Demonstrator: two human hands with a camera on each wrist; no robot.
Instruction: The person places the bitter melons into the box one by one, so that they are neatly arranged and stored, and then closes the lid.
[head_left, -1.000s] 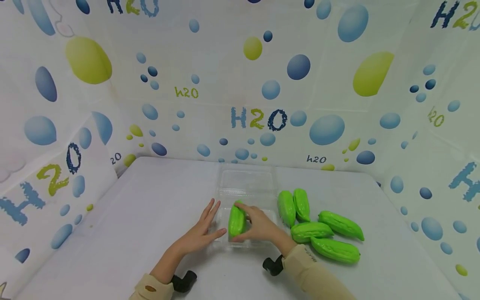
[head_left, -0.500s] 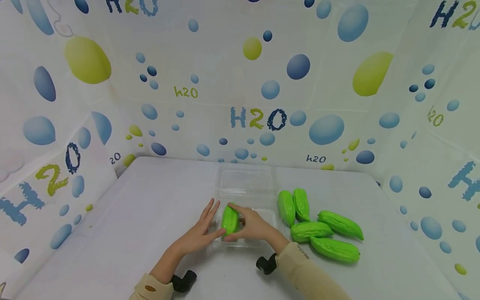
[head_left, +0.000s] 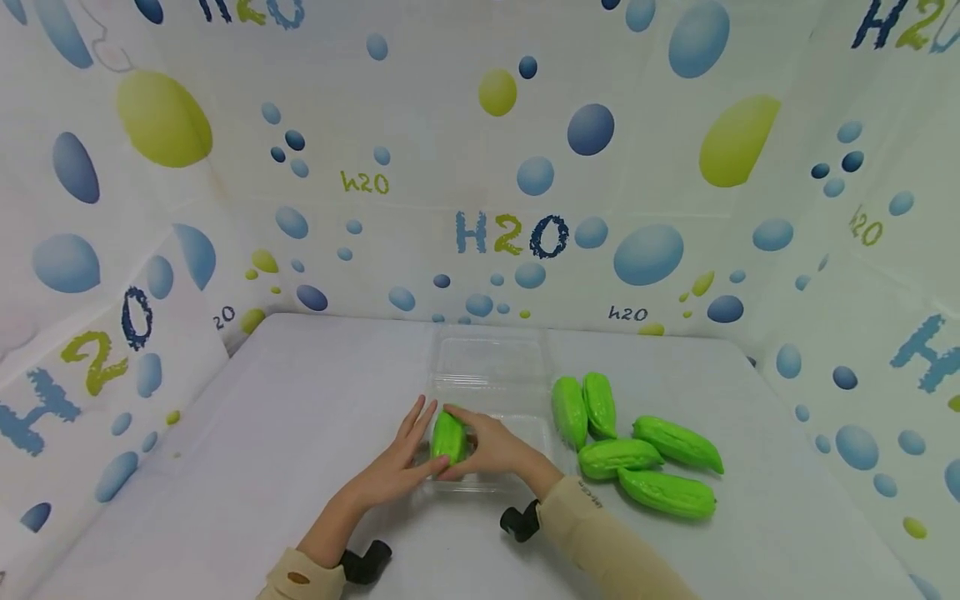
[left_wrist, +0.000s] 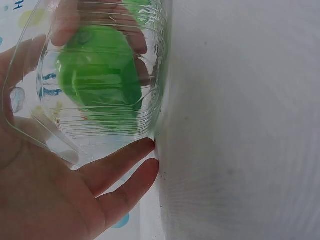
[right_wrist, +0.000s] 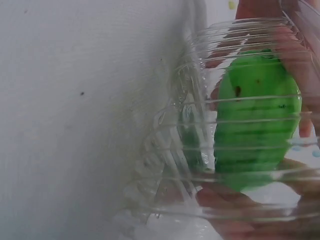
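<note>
white table (head_left: 262,433) | walls: bubble-print H2O sheet (head_left: 510,233) | left hand (head_left: 393,467) flat against clear box (head_left: 491,375) | right hand (head_left: 487,446) grasps green gourd (head_left: 448,437) (inside box)

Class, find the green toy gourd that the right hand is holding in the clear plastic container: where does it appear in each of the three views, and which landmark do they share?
Head: the green gourd lies low and centre, between both hands, at the container's left side.
Left wrist: the gourd shows upper left, seen through the ribbed wall.
Right wrist: the gourd shows centre right, behind the ribbed wall.
Shared landmark: the clear plastic container.
</note>
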